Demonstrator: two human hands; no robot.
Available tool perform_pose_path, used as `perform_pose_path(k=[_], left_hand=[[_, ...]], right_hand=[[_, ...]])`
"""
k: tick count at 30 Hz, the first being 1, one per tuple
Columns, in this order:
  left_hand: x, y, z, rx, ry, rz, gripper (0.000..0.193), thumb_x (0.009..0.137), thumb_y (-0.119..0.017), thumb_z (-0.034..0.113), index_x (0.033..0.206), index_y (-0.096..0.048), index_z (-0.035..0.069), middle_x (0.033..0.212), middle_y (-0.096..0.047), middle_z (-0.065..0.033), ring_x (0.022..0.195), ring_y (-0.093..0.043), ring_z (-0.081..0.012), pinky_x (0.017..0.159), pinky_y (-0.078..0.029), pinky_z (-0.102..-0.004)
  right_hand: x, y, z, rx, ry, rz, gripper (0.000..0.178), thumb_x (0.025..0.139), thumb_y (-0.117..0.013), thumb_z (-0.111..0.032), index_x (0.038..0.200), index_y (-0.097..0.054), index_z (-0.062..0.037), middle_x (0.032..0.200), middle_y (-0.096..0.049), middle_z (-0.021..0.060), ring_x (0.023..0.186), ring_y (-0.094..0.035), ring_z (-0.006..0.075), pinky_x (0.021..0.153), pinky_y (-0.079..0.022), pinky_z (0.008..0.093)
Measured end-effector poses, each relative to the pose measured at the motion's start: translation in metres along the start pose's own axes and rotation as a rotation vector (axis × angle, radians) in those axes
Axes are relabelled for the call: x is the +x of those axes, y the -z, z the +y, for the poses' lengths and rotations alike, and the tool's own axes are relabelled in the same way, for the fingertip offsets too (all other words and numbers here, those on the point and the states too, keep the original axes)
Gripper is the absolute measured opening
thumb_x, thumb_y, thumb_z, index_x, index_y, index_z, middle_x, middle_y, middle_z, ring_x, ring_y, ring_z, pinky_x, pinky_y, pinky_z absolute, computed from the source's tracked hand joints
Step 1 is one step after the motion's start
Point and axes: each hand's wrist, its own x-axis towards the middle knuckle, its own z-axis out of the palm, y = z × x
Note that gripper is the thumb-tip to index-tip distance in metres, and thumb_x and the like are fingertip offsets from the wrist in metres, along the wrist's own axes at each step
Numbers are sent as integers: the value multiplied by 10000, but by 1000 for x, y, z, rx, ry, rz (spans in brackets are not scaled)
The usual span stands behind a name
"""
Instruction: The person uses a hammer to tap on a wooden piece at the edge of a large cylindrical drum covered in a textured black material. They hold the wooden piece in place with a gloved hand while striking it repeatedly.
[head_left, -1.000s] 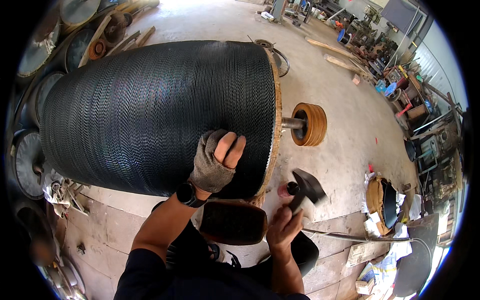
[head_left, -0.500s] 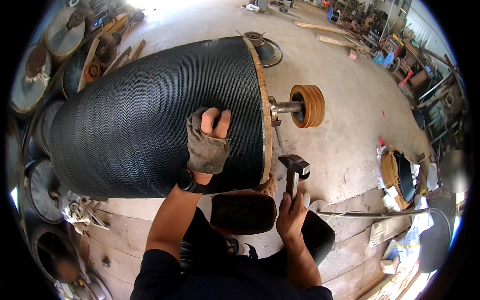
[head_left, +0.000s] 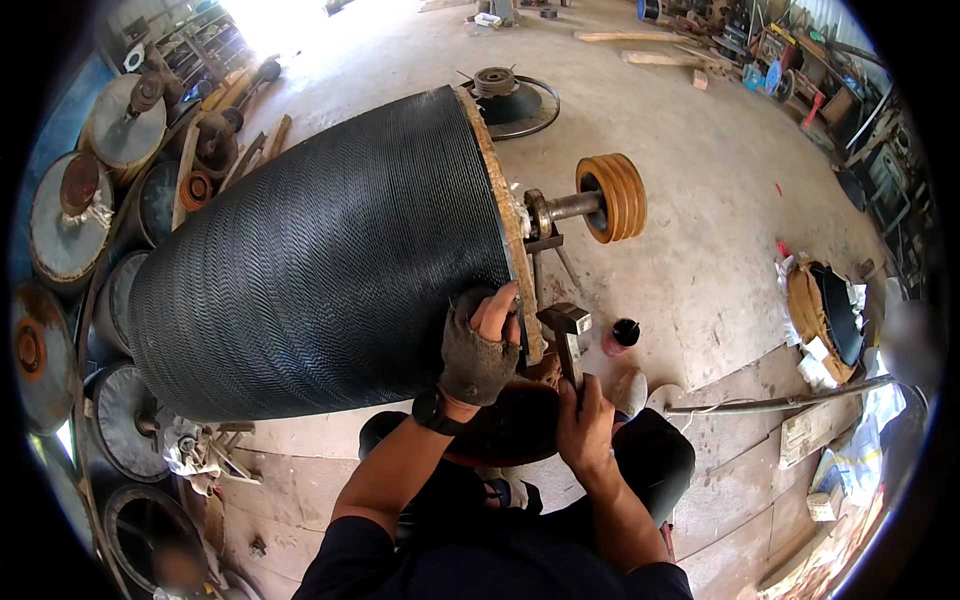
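Note:
A large drum (head_left: 330, 260) covered in fine black ridges lies on its side before me, with a rough tan rim (head_left: 492, 180) at its right end. My left hand (head_left: 482, 350), in a grey fingerless glove, rests on the drum close to that rim. Its fingers are curled, and whatever they hold, if anything, is hidden. My right hand (head_left: 585, 425) grips the handle of a hammer (head_left: 567, 322), its head raised just right of the rim. Below the drum, between my knees, is a dark basin (head_left: 505, 430), partly covered by my left hand.
From the drum's right end a shaft carries an orange grooved pulley (head_left: 612, 197). A dark-topped cup (head_left: 622, 336) stands on the floor near my right foot. Several old drums (head_left: 70, 225) crowd the left side. A metal pipe (head_left: 780, 403) and a torn roll (head_left: 825, 315) lie at right.
My left hand has slid right and nearer along the drum to its rim. The hammer, still in my right hand, is a little closer to it. The view has shifted, showing the cup.

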Motion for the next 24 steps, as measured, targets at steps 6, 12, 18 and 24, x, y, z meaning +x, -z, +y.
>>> perform_pose_path(k=[6,12,18,24], left_hand=[[22,5,11,-1,66,-47,564,796,-659,-26,1343,-527,7,911,-666,-106,816,-628,-324,828,-475,-449],[24,-14,11,22,78,66,653,740,-688,-19,1358,-482,15,861,-619,-95,812,-594,-328,780,-466,-468],[29,-14,13,36,27,97,667,745,-697,-6,1369,-463,-18,877,-607,-103,790,-581,-331,753,-471,-481],[27,6,27,80,136,-22,753,791,-707,56,1449,-365,-79,1101,-602,-215,943,-573,-380,868,-456,-514]], right_hand=[[8,-6,-2,42,15,20,164,1007,-603,-115,972,-527,26,710,-602,245,609,-590,442,537,-428,470],[16,-6,-12,6,78,24,133,1022,-547,-94,1038,-504,30,712,-602,251,624,-588,479,531,-425,489],[23,1,-12,-9,150,7,183,997,-555,-73,1116,-502,55,721,-614,287,647,-616,499,543,-465,534],[27,-1,-15,-108,114,3,160,999,-573,-102,1067,-508,28,726,-637,283,656,-632,502,545,-486,549]])
